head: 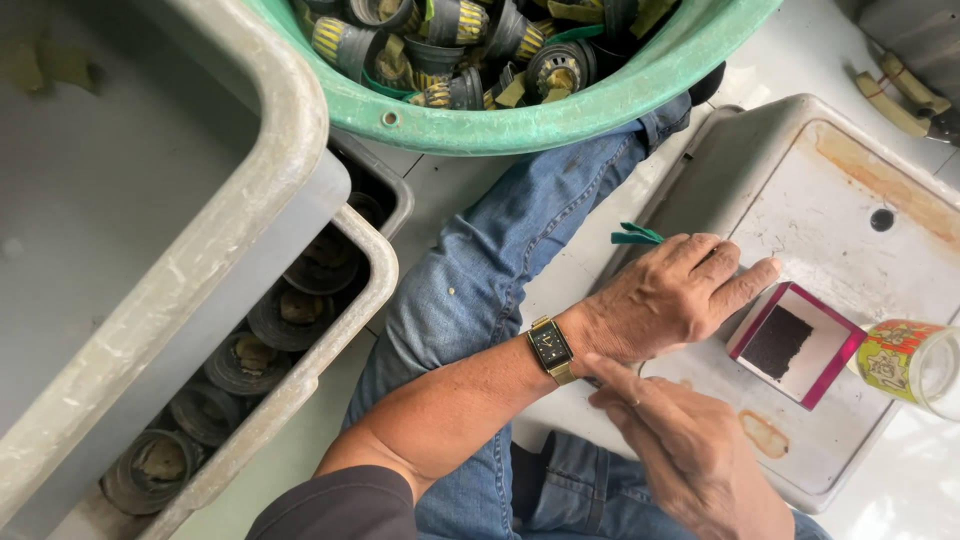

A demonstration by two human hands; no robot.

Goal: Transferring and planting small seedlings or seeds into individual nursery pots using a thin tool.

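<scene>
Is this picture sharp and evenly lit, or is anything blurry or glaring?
Head view: soft, even daylight with faint shadows; the left hand and small tray look sharp; the grey bin close to the lens is slightly soft; the white inverted tub is bright but not blown out.

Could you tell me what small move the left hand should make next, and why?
Probably lower the green strip onto the grey tray: the left hand pinches it just above the tray, beside the small red-edged box, while the right hand rests near the wrist.
</scene>
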